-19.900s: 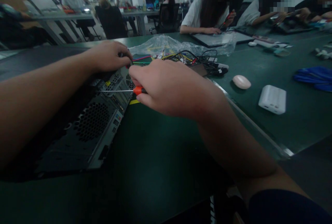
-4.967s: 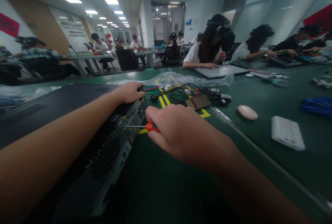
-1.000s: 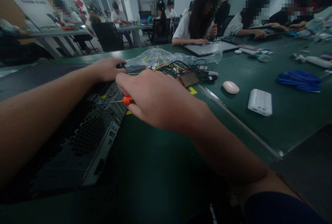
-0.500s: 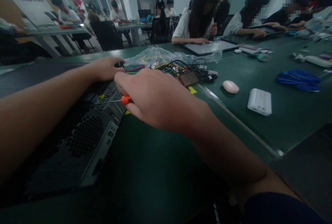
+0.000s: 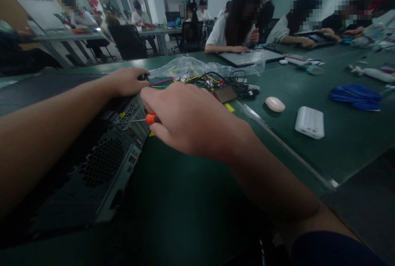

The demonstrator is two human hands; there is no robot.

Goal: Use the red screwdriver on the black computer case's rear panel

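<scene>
A dark computer case (image 5: 101, 163) lies on the table at left, its rear panel with a honeycomb vent and ports turned toward me. My right hand (image 5: 188, 120) is closed around the orange and black handle of a screwdriver (image 5: 151, 118). The thin shaft points left, its tip at the upper part of the rear panel; whether it sits in a screw is too small to tell. At the case's far top edge, my left hand (image 5: 129, 80) is closed, gripping a dark part there that seems to belong to the case. Its fingertips are partly hidden.
Behind my hands lie tangled cables (image 5: 212, 80) and clear plastic wrap (image 5: 185, 65). To the right are a pinkish oval object (image 5: 275, 104), a white block-shaped device (image 5: 310, 122) and a blue bundle (image 5: 354, 96). Across the table, a person (image 5: 228, 35) works at a flat panel (image 5: 249, 56).
The view has shifted very slightly. My right hand and the screwdriver sit a touch farther right; the tip stays at the panel. My left hand keeps its place on the case.
</scene>
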